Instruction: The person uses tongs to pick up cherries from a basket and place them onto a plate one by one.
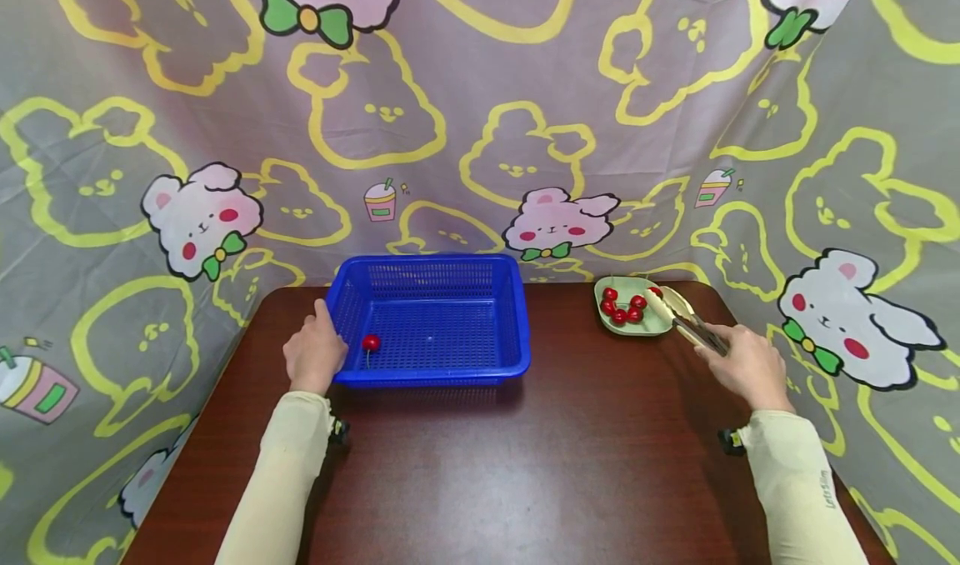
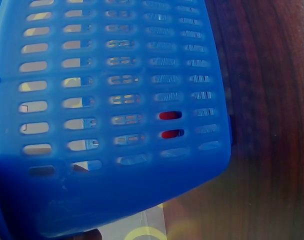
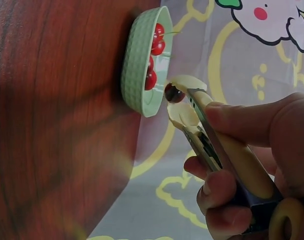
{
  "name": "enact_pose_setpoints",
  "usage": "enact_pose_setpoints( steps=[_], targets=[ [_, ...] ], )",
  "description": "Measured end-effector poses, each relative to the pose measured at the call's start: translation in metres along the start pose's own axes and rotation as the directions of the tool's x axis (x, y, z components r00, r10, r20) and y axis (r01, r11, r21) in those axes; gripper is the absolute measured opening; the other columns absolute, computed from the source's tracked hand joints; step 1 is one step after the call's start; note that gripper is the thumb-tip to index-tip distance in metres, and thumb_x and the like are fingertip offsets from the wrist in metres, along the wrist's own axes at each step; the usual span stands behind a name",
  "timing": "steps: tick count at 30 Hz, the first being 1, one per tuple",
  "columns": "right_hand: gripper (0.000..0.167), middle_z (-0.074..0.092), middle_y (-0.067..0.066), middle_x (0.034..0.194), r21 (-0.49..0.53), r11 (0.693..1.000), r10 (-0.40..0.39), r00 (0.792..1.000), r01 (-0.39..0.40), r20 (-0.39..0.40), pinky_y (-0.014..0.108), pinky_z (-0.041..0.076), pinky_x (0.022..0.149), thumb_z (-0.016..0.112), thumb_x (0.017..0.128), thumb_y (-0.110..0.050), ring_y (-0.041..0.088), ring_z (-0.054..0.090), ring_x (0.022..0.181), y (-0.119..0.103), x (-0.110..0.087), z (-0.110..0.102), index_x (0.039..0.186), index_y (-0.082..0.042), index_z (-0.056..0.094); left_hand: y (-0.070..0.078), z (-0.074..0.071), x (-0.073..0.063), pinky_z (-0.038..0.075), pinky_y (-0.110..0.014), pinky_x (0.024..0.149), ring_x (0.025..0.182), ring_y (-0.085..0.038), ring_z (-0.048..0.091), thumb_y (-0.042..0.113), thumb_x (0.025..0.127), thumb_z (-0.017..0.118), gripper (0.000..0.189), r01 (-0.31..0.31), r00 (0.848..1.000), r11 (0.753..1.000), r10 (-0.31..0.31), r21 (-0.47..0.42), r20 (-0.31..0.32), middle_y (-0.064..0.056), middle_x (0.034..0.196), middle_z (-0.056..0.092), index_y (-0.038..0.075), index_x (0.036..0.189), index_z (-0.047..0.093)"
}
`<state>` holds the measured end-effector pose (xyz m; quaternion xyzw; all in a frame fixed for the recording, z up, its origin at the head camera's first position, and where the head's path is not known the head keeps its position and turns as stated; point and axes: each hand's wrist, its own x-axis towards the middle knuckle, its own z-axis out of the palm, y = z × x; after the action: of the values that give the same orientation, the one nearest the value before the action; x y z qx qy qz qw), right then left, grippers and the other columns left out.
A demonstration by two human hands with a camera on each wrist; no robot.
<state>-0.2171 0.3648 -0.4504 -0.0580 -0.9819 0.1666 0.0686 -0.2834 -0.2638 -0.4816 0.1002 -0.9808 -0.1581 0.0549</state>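
Note:
My left hand grips the left rim of a blue plastic basket. One red cherry with a stem lies inside, near the basket's front left corner; through the side slots in the left wrist view, a bit of red shows. In my right hand is a pair of tongs with cream tips and dark metal arms. Between the tips sits a dark red cherry, at the edge of a light green dish. Several more cherries lie in that dish.
Both containers stand toward the back of a dark brown wooden table. A grey curtain with yellow outlines and white rabbits hangs behind and along both sides, close to the table's edges.

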Motion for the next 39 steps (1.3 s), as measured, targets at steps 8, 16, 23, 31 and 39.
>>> enact_pose_setpoints(
  steps=[8, 16, 23, 31, 39],
  targets=[
    [0.052, 0.061, 0.037, 0.129, -0.009, 1.000, 0.023, 0.999, -0.023, 0.023, 0.061, 0.044, 0.067, 0.072, 0.094, -0.031, 0.062, 0.060, 0.098, 0.004, 0.002, 0.003, 0.138, -0.005, 0.063, -0.001, -0.001, -0.001, 0.051, -0.064, 0.076, 0.093, -0.055, 0.066, 0.016, 0.096, 0.063, 0.070, -0.008, 1.000, 1.000, 0.008, -0.002, 0.000, -0.035, 0.119, 0.060, -0.004, 0.152, 0.025],
    [0.052, 0.059, 0.038, 0.131, -0.026, 0.999, 0.040, 0.998, -0.039, 0.045, 0.060, 0.044, 0.064, 0.072, 0.093, -0.031, 0.064, 0.059, 0.100, 0.005, 0.003, 0.007, 0.138, -0.006, 0.064, -0.002, -0.002, -0.001, 0.051, -0.064, 0.076, 0.095, -0.055, 0.066, 0.016, 0.096, 0.062, 0.071, -0.004, 1.000, 1.000, 0.004, 0.003, 0.010, -0.036, 0.121, 0.059, -0.004, 0.153, 0.025],
    [0.051, 0.061, 0.038, 0.127, -0.044, 0.999, 0.008, 1.000, -0.007, 0.030, 0.060, 0.046, 0.064, 0.072, 0.092, -0.030, 0.060, 0.061, 0.099, 0.006, 0.005, 0.010, 0.135, -0.004, 0.065, -0.001, 0.000, 0.000, 0.051, -0.063, 0.077, 0.094, -0.054, 0.066, 0.015, 0.096, 0.063, 0.070, 0.004, 1.000, 1.000, -0.004, 0.006, 0.011, -0.035, 0.121, 0.059, -0.004, 0.152, 0.026],
    [0.052, 0.060, 0.039, 0.129, -0.038, 0.999, 0.031, 0.998, -0.030, 0.046, 0.058, 0.045, 0.063, 0.073, 0.093, -0.029, 0.057, 0.062, 0.097, 0.006, 0.008, 0.010, 0.136, -0.002, 0.063, 0.000, -0.001, 0.001, 0.051, -0.064, 0.077, 0.096, -0.056, 0.066, 0.014, 0.094, 0.063, 0.075, 0.004, 1.000, 1.000, -0.004, 0.012, -0.001, -0.036, 0.121, 0.059, -0.004, 0.155, 0.024],
    [0.052, 0.061, 0.038, 0.127, -0.035, 0.999, 0.035, 0.998, -0.033, 0.053, 0.056, 0.045, 0.063, 0.073, 0.093, -0.029, 0.055, 0.063, 0.094, 0.007, 0.010, 0.012, 0.136, -0.002, 0.064, -0.001, -0.001, 0.002, 0.052, -0.062, 0.074, 0.092, -0.054, 0.067, 0.014, 0.093, 0.063, 0.074, 0.005, 1.000, 1.000, -0.005, 0.023, 0.007, -0.035, 0.120, 0.060, -0.004, 0.154, 0.024]
  ],
)
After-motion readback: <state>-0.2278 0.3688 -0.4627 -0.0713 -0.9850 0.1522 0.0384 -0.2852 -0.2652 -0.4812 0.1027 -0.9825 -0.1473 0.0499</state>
